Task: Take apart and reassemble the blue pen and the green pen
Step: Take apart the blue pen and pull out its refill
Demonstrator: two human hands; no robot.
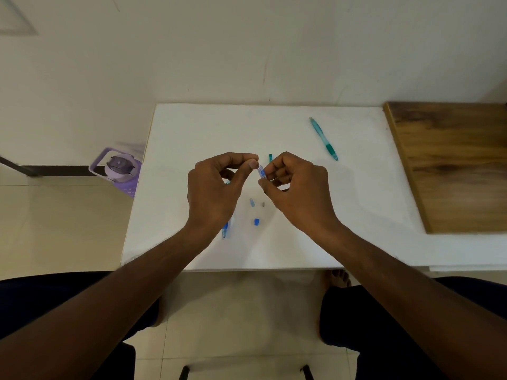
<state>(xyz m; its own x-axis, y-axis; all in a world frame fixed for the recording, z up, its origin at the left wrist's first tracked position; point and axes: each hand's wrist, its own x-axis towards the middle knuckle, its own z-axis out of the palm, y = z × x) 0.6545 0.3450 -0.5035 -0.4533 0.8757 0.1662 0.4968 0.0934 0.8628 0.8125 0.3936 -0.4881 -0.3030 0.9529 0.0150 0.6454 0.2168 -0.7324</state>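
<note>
Head view looked down on a white, faintly textured board (192, 127) lying flat, with a slab of dark-grained wood (450, 163) just beside its right edge. Over the middle of the board the right hand (299, 187) pinched a short, clear blue plastic pen piece (260, 171) between thumb and forefinger, the other fingers curled in behind it. The left hand (214, 190) was curled too, its thumb and forefinger tips pressed together right at the upper end of that piece; whether they actually gripped it or something too small to make out could not be told.

Beneath the left hand lay the blue pen barrel (225, 231), slim and translucent, only its lower, pointed end showing past the wrist. Between the two wrists sat three loose parts on the board: a small pale-blue tube (251, 202), a tiny grey metallic bit (263, 204) near it, and a stubby, solid blue cap (256, 221) a little nearer the person. A thin teal sliver (270, 157) showed just above the right forefinger.

The green pen (323, 138) lay whole and untouched towards the far right of the board, well apart from the hands, smooth teal with a darker ribbed grip. On the tiled floor to the left stood a lilac plastic bottle (120, 171).
</note>
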